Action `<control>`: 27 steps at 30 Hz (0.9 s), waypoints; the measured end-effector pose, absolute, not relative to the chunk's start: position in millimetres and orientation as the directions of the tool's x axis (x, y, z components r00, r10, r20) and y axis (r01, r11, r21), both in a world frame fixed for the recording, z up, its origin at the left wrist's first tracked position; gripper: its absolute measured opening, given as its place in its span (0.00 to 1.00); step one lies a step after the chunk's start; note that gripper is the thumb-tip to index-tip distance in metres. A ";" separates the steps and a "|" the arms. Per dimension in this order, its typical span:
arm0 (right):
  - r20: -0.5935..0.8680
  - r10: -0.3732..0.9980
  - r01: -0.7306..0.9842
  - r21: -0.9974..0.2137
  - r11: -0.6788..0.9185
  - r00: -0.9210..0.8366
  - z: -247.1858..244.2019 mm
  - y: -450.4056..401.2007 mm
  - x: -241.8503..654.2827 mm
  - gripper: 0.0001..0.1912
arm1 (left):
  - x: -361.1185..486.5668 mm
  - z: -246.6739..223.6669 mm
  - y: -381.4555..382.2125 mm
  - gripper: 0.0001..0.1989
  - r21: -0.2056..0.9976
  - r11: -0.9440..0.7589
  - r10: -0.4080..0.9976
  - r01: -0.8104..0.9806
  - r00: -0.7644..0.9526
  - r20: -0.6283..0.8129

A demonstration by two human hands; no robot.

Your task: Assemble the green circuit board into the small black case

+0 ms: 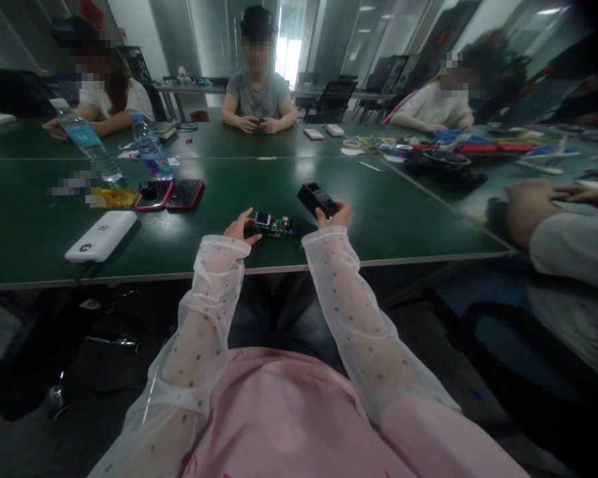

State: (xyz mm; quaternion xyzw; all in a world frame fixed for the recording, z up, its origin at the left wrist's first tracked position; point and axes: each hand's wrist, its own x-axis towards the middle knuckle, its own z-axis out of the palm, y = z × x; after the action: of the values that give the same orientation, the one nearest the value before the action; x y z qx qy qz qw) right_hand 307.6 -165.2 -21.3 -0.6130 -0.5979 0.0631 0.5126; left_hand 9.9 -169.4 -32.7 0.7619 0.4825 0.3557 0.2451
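Observation:
A green circuit board (279, 227) with a small screen on its left end is just over the green table near the front edge. My left hand (239, 228) grips its left end, index finger above and thumb below. To the right, my right hand (337, 215) is closed around a black rectangular case (315, 198), which is tilted up off the table. The case and the board are apart, with a gap between them. Part of the case is hidden behind my fingers.
On the green table (219, 242), a white power bank (102, 236), two red-edged phones (185, 194) and two water bottles (151, 147) stand to the left. Cables and tools (446, 156) lie at the back right. Several people sit around the table.

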 end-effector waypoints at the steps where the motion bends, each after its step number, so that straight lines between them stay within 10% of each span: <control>1: 0.514 0.791 0.671 -0.718 0.185 0.332 -22.3 -163.4 310.1 0.27 | 9.9 -33.4 -168.7 0.44 0.716 -0.413 0.910 0.562 0.279 0.307; 9: 0.314 0.821 0.649 -0.755 -0.088 0.476 -26.4 -145.4 306.1 0.29 | 10.0 -36.9 -164.8 0.43 0.711 -0.419 0.908 0.565 0.274 0.317; 27: 0.343 0.837 0.677 -0.735 -0.042 0.425 -46.5 -124.6 323.1 0.36 | 9.7 -34.1 -167.2 0.41 0.707 -0.426 0.905 0.565 0.286 0.316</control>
State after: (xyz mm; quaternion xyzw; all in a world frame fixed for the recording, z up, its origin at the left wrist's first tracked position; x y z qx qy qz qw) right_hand 323.1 -124.6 -46.5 -0.7163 -0.5285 0.0899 0.4467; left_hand 9.7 -167.2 -34.1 0.7656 0.4798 0.3559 0.2387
